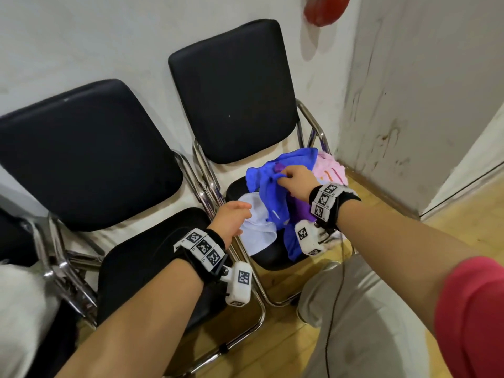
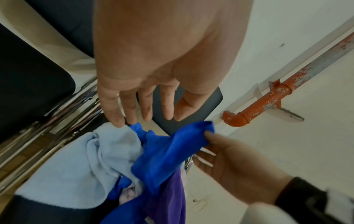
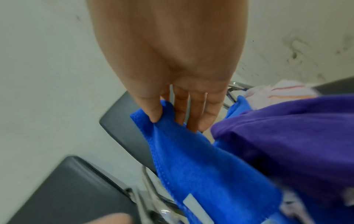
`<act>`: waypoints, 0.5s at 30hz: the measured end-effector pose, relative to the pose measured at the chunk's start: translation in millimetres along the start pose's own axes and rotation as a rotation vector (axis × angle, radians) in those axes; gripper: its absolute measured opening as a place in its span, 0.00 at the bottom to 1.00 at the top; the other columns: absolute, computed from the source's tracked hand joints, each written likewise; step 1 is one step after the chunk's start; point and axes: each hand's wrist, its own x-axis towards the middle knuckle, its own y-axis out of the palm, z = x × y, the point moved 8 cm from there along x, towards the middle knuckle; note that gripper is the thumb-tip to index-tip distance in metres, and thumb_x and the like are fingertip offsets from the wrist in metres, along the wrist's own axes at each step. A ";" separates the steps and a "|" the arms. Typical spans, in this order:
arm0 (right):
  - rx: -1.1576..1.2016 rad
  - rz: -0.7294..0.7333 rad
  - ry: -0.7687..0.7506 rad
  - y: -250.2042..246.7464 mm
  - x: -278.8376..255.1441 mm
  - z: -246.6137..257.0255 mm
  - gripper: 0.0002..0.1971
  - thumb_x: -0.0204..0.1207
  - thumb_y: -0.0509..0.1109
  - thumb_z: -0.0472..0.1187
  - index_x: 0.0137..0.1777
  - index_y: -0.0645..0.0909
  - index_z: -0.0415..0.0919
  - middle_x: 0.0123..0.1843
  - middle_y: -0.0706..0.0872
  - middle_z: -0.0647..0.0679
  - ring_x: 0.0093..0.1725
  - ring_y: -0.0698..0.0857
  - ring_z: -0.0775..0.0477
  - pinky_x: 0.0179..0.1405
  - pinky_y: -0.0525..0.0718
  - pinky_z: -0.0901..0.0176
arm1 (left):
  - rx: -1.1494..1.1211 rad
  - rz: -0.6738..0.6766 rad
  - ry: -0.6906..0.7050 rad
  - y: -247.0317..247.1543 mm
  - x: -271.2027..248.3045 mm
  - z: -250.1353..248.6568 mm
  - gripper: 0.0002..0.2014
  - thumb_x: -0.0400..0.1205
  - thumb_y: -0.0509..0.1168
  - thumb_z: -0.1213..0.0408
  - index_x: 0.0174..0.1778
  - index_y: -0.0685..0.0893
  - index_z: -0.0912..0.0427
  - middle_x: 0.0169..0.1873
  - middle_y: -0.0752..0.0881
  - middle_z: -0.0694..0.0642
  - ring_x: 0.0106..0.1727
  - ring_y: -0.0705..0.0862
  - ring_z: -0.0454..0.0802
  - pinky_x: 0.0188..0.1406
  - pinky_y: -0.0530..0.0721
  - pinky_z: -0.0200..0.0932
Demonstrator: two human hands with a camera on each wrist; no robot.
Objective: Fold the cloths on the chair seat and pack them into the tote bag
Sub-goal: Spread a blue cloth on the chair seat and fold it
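A heap of cloths lies on the seat of the right black chair (image 1: 270, 257). My right hand (image 1: 296, 181) pinches a corner of the royal blue cloth (image 1: 268, 186) between thumb and fingers and holds it above the heap; the same cloth (image 3: 191, 159) hangs from that pinch in the right wrist view. Under it lie a light blue cloth (image 1: 256, 225), a purple cloth (image 3: 287, 136) and a pink cloth (image 1: 330, 166). My left hand (image 1: 231, 216) hovers with straight fingers, its fingertips (image 2: 116, 121) just at the light blue cloth (image 2: 76, 166). No tote bag shows.
A second black chair (image 1: 90, 148) stands left of the first, its seat (image 1: 141, 263) bare. Chrome chair frames (image 1: 207, 186) run between the seats. White walls close the corner; an orange pipe (image 2: 264, 104) is fixed to the wall. Wooden floor (image 1: 272, 347) lies below.
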 end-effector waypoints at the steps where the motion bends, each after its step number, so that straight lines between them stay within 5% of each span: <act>1: 0.136 -0.010 -0.007 -2.1 0.9 10.3 0.12 0.81 0.68 0.38 0.35 0.74 0.42 0.35 0.78 0.44 0.38 0.78 0.45 0.39 0.83 0.52 | -0.019 0.002 0.009 -1.1 0.4 -2.9 0.13 0.81 0.65 0.70 0.60 0.86 0.56 0.60 0.84 0.60 0.58 0.81 0.53 0.48 0.81 0.46; 5: 0.558 0.014 -0.035 -10.5 -1.3 57.8 0.04 0.83 0.67 0.35 0.46 0.80 0.39 0.40 0.83 0.43 0.40 0.84 0.48 0.42 0.89 0.53 | -0.087 0.019 0.075 -3.9 -0.1 -20.4 0.18 0.82 0.68 0.67 0.68 0.79 0.53 0.58 0.85 0.59 0.55 0.82 0.51 0.44 0.79 0.45; 12: 0.745 0.094 -0.119 -19.3 -9.0 104.0 0.04 0.84 0.67 0.36 0.46 0.80 0.41 0.44 0.85 0.39 0.41 0.86 0.45 0.44 0.89 0.50 | -0.190 -0.069 0.188 -24.6 -4.4 -50.5 0.28 0.82 0.72 0.63 0.75 0.68 0.47 0.54 0.84 0.51 0.52 0.84 0.45 0.42 0.80 0.44; 15: 0.762 0.135 -0.162 -20.2 -14.7 120.8 0.05 0.85 0.67 0.37 0.47 0.81 0.41 0.44 0.87 0.39 0.42 0.88 0.45 0.45 0.89 0.49 | -0.200 -0.066 0.221 -35.8 -6.0 -57.3 0.32 0.81 0.72 0.59 0.80 0.67 0.44 0.66 0.81 0.54 0.62 0.84 0.52 0.57 0.85 0.54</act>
